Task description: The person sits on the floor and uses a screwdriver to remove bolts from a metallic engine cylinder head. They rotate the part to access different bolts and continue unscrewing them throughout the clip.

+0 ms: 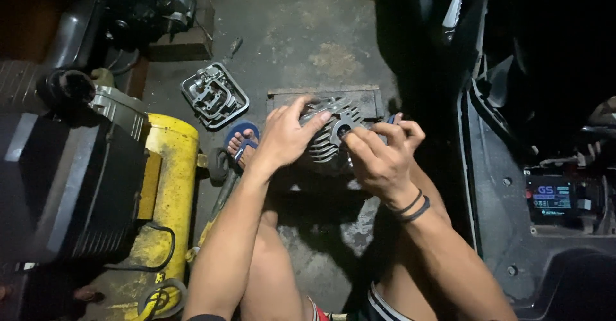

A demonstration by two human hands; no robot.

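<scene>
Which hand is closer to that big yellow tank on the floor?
Left. The left hand grips the finned metal engine part on the side facing the yellow tank. The right hand holds the part's far side, farther from the tank.

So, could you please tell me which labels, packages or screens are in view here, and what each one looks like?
Label: on a dark box-shaped unit set in the black bodywork at the right edge; small rectangle, blue and white print on black.
No packages or screens can be made out.
</scene>
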